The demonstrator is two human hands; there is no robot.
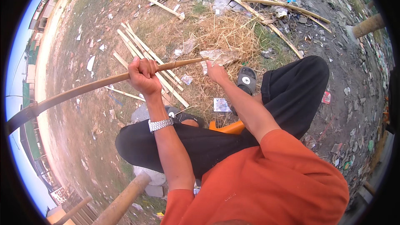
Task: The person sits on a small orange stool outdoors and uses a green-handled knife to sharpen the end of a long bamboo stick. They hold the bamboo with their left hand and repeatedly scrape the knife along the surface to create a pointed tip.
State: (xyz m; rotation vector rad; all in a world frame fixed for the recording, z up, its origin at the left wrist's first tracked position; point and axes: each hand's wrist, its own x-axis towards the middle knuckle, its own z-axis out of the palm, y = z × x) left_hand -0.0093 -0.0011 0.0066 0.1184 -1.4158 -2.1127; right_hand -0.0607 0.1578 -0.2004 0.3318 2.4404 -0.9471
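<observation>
A long split bamboo strip [112, 79] runs from the left rim of the view to just in front of me, bowing slightly. Wrapped around it is my left hand [143, 75], with a metal-banded watch on the wrist. My right hand [217, 73] is closed at the strip's right tip, the thumb side touching it; its fingers are mostly hidden, so what they hold cannot be made out. Beyond my left hand, several pale split bamboo strips [143, 50] lie on the ground. A pile of straw-like shavings [227, 31] lies beyond my right hand.
My bent knees and sandalled feet [246, 80] are beneath my arms, with an orange plastic seat [227, 127] between them. More bamboo poles [287, 6] lie at the far right. Thick round posts [125, 198] stand at lower left and right. Litter and stone fragments dot the ground.
</observation>
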